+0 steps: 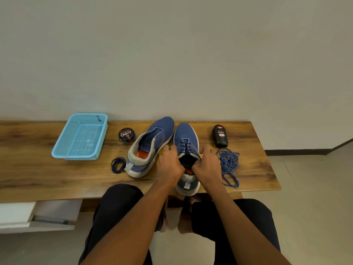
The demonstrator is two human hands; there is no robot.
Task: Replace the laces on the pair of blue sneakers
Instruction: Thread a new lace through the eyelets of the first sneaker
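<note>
Two blue sneakers stand on the wooden table (38, 175). The left sneaker (150, 142) has no lace and lies angled, its orange insole showing. A dark navy lace runs through the eyelets of the right sneaker (186, 136). My left hand (170, 163) and my right hand (208, 163) grip the collar of the right sneaker on either side, fingers curled at its opening. A coiled dark navy lace (118, 165) lies left of the left sneaker. A loose tangle of bright blue lace (229, 165) lies right of my right hand.
A light blue plastic basket (63, 148) sits at the table's left. A round shoe polish tin (126, 134) stands between basket and left sneaker. A black polish bottle (220, 135) lies at the right. My knees are below the front edge.
</note>
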